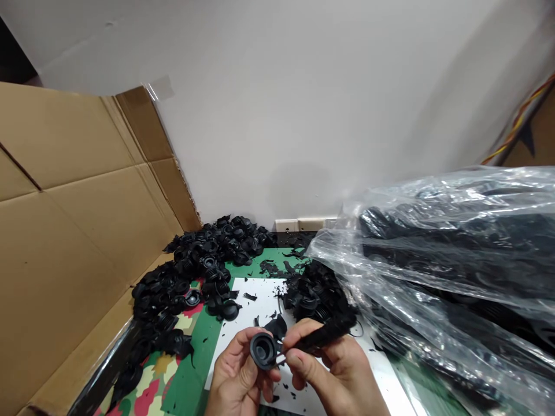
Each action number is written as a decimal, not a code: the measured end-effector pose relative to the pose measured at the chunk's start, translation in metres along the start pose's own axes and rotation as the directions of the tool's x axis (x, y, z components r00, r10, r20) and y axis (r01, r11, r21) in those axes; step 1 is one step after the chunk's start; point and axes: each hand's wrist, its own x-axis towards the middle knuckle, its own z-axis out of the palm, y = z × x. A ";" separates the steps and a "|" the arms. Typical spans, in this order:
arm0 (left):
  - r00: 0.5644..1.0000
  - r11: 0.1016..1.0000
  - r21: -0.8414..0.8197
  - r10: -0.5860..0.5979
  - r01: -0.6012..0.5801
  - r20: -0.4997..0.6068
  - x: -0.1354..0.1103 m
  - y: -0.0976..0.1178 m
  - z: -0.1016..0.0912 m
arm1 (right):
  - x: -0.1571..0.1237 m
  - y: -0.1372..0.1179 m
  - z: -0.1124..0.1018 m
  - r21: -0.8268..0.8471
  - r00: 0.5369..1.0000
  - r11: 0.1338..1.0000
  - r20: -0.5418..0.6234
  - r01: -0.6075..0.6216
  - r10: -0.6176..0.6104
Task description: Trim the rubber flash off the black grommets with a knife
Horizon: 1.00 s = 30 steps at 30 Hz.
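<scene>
My left hand (243,370) grips a round black rubber cap (263,350), its hollow stepped side facing me. A dark flap of rubber (277,325) stands up just behind the cap. In my right hand (327,370) is a black-handled tool (325,335) with thin pale metal at its tip, held against the cap's right edge. Its exact kind cannot be made out. Both hands are over a white sheet (238,300) strewn with black rubber scraps.
Piles of black rubber parts (208,260) lie at the left, with another black heap (314,292) beyond my right hand. A clear plastic bag (433,254) of black parts fills the right. Cardboard (87,214) stands at the left. A green mat (195,352) lies beneath the sheet.
</scene>
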 end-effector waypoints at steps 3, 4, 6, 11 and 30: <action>1.000 1.000 0.001 0.009 -0.009 0.007 0.000 -0.002 -0.001 | 0.000 0.000 0.001 0.016 1.000 1.000 -0.010 -0.007 0.008; 1.000 1.000 0.000 0.014 -0.014 0.016 0.001 -0.002 -0.001 | 0.000 0.000 0.002 0.027 1.000 1.000 -0.013 -0.014 0.014; 0.999 1.000 0.000 0.021 -0.021 0.029 0.001 -0.003 -0.001 | 0.001 0.001 0.003 0.052 0.999 0.998 -0.014 -0.036 0.037; 0.998 0.996 0.049 0.069 -0.070 0.008 0.001 -0.004 0.002 | 0.000 0.007 0.004 0.047 0.999 0.998 -0.004 -0.050 0.050; 0.995 0.993 0.049 0.103 -0.103 -0.004 0.008 0.007 0.011 | 0.011 -0.003 -0.010 0.016 0.983 0.999 -0.184 0.033 -0.029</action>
